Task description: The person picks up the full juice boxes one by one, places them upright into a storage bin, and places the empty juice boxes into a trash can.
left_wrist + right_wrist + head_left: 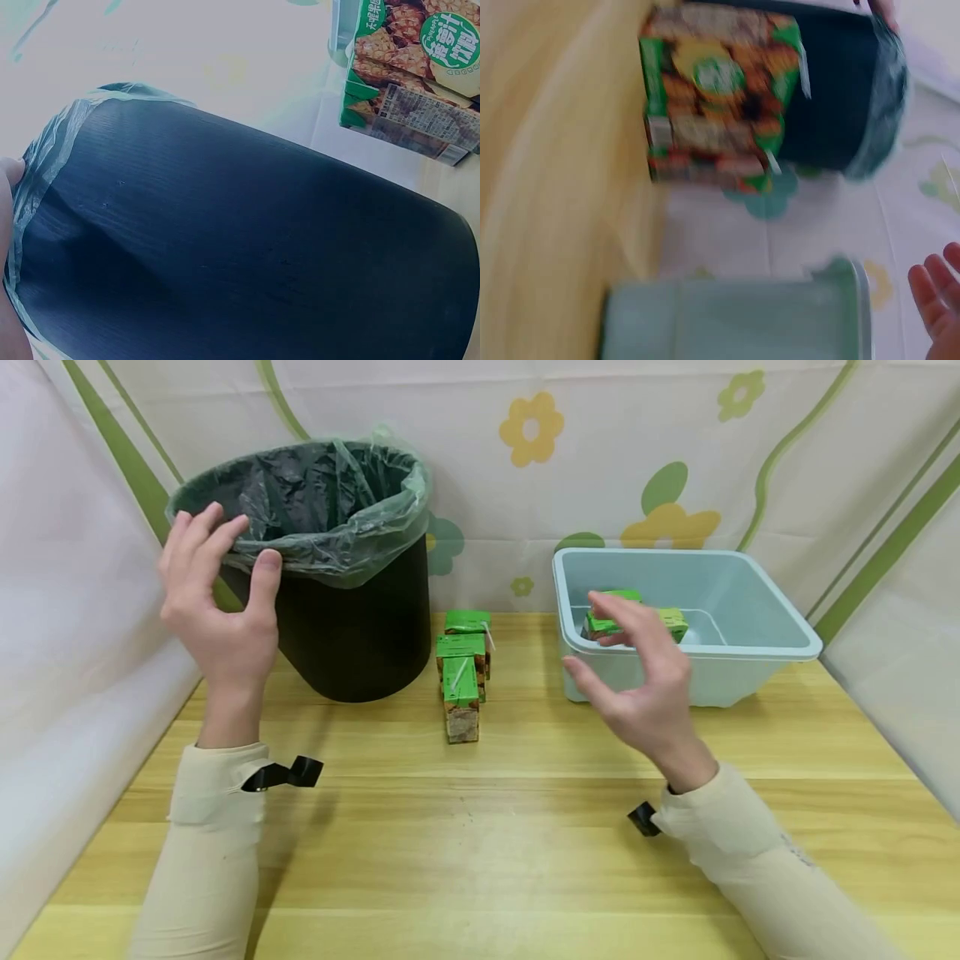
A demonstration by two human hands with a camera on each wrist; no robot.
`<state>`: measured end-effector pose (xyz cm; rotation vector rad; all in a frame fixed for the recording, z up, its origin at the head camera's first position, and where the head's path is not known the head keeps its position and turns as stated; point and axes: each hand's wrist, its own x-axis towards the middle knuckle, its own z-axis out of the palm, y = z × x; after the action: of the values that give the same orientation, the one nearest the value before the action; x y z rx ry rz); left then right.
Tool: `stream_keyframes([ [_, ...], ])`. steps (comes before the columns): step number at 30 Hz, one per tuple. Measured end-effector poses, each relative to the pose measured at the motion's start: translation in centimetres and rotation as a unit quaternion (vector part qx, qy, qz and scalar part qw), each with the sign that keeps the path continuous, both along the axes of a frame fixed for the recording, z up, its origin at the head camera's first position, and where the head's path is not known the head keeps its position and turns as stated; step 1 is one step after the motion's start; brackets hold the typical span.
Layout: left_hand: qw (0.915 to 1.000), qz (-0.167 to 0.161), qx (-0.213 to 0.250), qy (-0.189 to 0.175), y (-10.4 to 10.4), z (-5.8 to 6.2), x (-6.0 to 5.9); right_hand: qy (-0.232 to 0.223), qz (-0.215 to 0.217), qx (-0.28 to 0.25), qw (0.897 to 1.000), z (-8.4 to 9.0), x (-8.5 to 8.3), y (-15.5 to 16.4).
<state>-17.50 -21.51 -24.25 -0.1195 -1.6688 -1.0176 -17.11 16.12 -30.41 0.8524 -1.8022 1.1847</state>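
My left hand (243,547) is raised at the near rim of a black bin (352,627) lined with a green bag (330,502). Its fingers are relaxed and curl round nothing; whether they touch the bag I cannot tell. My right hand (600,643) hovers with spread fingers in front of a pale blue tub (750,647) and holds nothing. Green juice cartons (670,620) lie in the tub, partly hidden by that hand. Three more cartons (461,677) stand in a row on the table between bin and tub. The left wrist view is filled by the bin wall (262,247).
The wooden table (480,860) has a patterned curtain (600,460) hanging along its back and both sides. In the blurred right wrist view the cartons (712,97), the bin (840,97), the tub (735,315) and my right fingertips (937,292) show.
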Motion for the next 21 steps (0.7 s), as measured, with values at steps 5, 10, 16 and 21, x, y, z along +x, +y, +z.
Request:
stream_keyframes([
  [5, 1.0000, 0.000, -0.007, 0.004, -0.3, 0.0, 0.1, -0.047, 0.010, 0.053, 0.997, -1.0, 0.0, -2.6],
  [10, 1.0000, 0.002, -0.009, 0.004, -0.5, 0.0, 0.2, -0.109, 0.018, 0.090, 0.990, -1.8, 0.0, -5.1],
  [16, 1.0000, 0.001, -0.003, -0.002, -0.3, 0.1, 0.3, -0.171, 0.029, 0.128, 0.976, -2.7, 0.2, -7.3],
  [21, 1.0000, -0.003, -0.001, -0.004, -0.1, 0.1, 0.2, -0.216, 0.036, 0.160, 0.963, -3.2, 0.5, -8.4],
])
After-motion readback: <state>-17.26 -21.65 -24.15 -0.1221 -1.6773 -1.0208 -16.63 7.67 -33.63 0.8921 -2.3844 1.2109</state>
